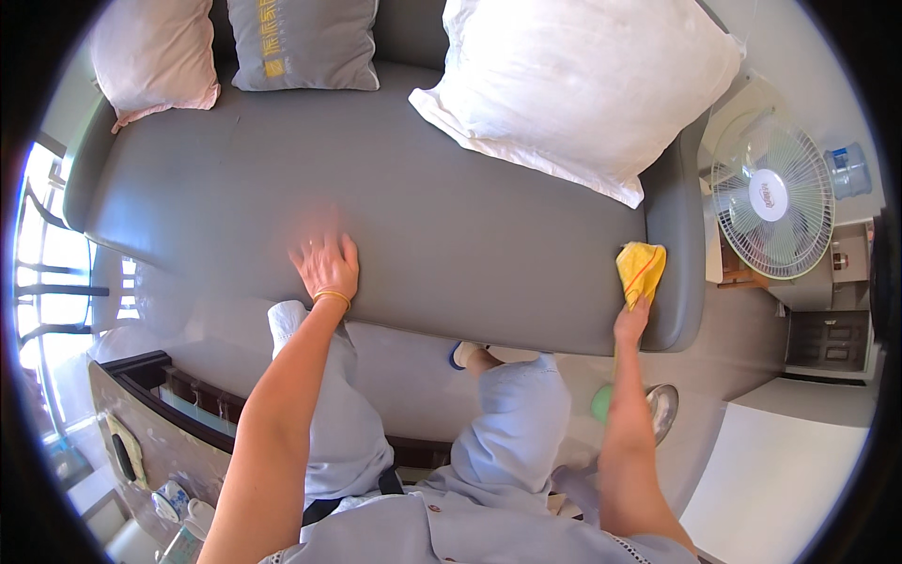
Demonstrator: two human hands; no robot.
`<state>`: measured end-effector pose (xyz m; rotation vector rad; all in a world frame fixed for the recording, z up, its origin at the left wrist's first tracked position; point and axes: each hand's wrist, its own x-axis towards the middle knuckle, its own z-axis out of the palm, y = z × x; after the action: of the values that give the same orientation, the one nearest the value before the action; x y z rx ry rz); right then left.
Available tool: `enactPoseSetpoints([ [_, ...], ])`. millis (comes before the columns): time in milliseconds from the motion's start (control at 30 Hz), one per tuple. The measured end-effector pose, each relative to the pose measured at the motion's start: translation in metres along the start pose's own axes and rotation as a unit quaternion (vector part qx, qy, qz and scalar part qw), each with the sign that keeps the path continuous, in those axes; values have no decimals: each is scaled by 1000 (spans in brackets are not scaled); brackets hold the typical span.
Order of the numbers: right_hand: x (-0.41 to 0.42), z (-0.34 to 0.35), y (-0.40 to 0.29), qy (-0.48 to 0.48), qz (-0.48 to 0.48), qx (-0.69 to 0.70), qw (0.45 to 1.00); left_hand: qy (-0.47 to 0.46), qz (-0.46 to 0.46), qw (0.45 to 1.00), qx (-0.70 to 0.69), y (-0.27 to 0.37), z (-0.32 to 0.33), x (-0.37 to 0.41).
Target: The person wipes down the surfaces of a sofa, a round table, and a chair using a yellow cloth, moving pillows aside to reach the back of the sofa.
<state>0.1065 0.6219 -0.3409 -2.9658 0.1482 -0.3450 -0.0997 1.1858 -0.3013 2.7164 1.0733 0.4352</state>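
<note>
A grey upholstered sofa (451, 233) spreads across the view before me. My left hand (328, 268), with a gold-coloured bangle at the wrist, rests on the front part of its seat with fingers spread and nothing held. At the right end of the seat, beside the armrest (676, 268), my right hand (632, 323) grips a yellow cloth (641, 271) with a red stripe. The cloth hangs together in a loose bunch over the seat. A large white pillow (578, 92) lies above it, against the backrest.
A grey cushion (306, 46) and a pale pink pillow (158, 60) lean at the back left. An electric fan (771, 194) stands right of the sofa. A metal basin (662, 412) and green container (602, 403) are on the floor. A table (176, 458) holding cups is behind left.
</note>
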Motion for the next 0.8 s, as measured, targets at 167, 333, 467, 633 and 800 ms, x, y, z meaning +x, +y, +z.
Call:
enactPoseSetpoints([
  [167, -94, 4, -136, -54, -64, 143, 986, 29, 14, 999, 12, -9, 5, 1],
  [333, -191, -15, -314, -132, -317, 281, 896, 28, 55, 997, -39, -11, 5, 5],
  [467, -213, -39, -353, -138, -530, 248, 799, -57, 49, 955, -286, -50, -32, -1],
  [633, -138, -37, -212, -152, -262, 328, 895, -113, 47, 985, -123, -105, -87, -84],
  [800, -77, -18, 52, 30, -75, 68, 994, -213, -24, 967, -135, -90, -107, -138],
])
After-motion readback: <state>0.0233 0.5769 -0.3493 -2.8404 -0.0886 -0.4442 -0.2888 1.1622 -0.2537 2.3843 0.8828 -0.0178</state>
